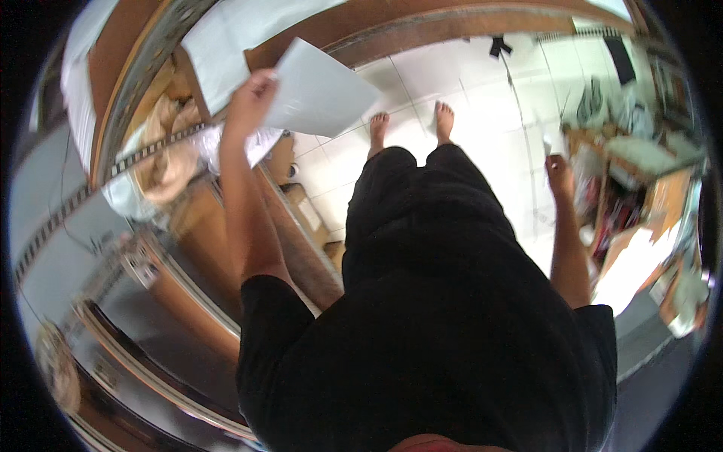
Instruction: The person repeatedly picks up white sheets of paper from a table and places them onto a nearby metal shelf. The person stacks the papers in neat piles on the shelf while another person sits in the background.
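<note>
- Head view, looking straight down the person's body: the left hand [252,94] is raised out to the left, fingers closed in a pinch on the edge of a white sheet of paper [320,90].
- That sheet spreads flat to the right of the hand, held in the air above the white tiled floor [429,75] and clear of everything below it.
- Out at the right side, the right hand [559,167] hangs lower, fingers curled loosely; a small pale scrap [555,143] shows just above them, but whether the hand grips it cannot be told.
- Between the arms are the black shirt [437,339] and dark trousers, with two bare feet [444,119] standing on the tiles.
- Beneath the left arm lies a long wooden frame [290,226] with crumpled white and tan cloth [162,162] beside it.
- Beyond the right hand stands a wooden shelf unit [625,196] crowded with mixed items, too blurred to identify.
</note>
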